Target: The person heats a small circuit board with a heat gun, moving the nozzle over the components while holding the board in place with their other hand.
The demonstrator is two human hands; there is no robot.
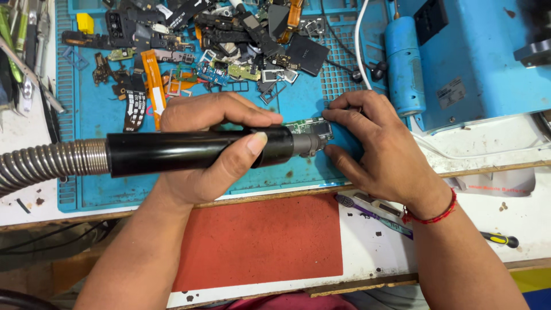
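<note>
White worn desk carries everything; a red rectangular patch sits on its near edge. Blue boxy machine at far right, a blue cylinder just left of it. Blue silicone work mat with gridded edges covers the left and centre of the desk. Pile of dismantled phone parts, flex cables and black shields lies across the far part of the mat.

Black cylindrical hot-air handle with a ribbed metal hose runs in from the left, nozzle pointing right. Left hand has its grip wrapped tight around the handle, thumb on the near side. Right hand has its grip pressed down on a small green circuit board, fingers pinning it to the mat at centre, right at the nozzle tip. Red thread bracelet on the right wrist.

Purple toothbrush lies near the right wrist; yellow-black screwdriver further right.
</note>
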